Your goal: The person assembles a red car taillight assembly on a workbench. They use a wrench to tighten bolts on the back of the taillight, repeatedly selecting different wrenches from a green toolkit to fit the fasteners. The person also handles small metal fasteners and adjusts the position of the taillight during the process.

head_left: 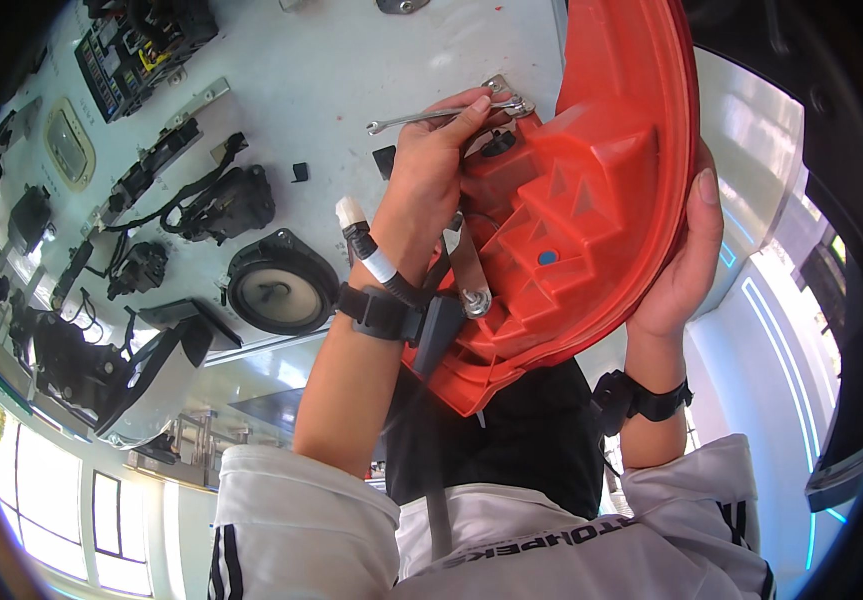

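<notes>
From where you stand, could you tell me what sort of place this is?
Probably a car repair or training workshop. The left hand works a slim wrench on a red tail-light housing steadied by the right hand, and a speaker and wiring parts lie on the white bench.

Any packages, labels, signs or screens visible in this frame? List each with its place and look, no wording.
Fuse box, upper left on the white table: black block with small yellow and white sticker patches.
Garment print, bottom centre on the white jacket: dark lettering, upside down.
Blue round dot on the red lamp housing: maybe a sticker or plug.
No packages, signs or screens.
</notes>
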Available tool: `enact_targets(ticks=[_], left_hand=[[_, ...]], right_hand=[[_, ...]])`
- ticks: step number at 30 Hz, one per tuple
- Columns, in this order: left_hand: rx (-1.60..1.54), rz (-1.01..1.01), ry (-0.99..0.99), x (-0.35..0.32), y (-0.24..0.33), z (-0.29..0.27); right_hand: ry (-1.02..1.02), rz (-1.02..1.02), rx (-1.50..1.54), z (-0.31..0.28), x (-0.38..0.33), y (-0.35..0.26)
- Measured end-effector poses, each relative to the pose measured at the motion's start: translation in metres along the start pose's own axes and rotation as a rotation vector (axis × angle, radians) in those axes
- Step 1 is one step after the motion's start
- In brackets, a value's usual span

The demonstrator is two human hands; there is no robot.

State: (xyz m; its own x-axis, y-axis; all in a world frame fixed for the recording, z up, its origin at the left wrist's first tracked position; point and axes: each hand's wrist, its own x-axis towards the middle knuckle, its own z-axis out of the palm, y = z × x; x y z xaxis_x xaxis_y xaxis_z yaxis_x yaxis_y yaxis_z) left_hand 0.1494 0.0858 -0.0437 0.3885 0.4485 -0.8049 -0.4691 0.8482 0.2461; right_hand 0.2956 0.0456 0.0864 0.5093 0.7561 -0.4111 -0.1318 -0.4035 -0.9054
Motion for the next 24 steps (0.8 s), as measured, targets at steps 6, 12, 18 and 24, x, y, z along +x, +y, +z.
enact_targets(ticks=[6, 12, 18, 24], left_hand=[[-0.013, 0.023, -0.027, 0.003, -0.002, -0.003], [0.022, 0.036, -0.042, 0.000, -0.001, -0.004], [0.164, 0.072, -0.103, 0.005, 0.003, -0.011], [0.247, 0.137, -0.126, -0.011, 0.011, -0.007]], right_hand=[[0.005, -0.010, -0.005, 0.002, 0.001, 0.000], [-0.006, -0.012, 0.003, 0.000, 0.001, 0.000], [-0.047, -0.018, 0.040, -0.005, 0.003, 0.003], [-0.099, -0.068, 0.069, -0.007, 0.003, 0.000]])
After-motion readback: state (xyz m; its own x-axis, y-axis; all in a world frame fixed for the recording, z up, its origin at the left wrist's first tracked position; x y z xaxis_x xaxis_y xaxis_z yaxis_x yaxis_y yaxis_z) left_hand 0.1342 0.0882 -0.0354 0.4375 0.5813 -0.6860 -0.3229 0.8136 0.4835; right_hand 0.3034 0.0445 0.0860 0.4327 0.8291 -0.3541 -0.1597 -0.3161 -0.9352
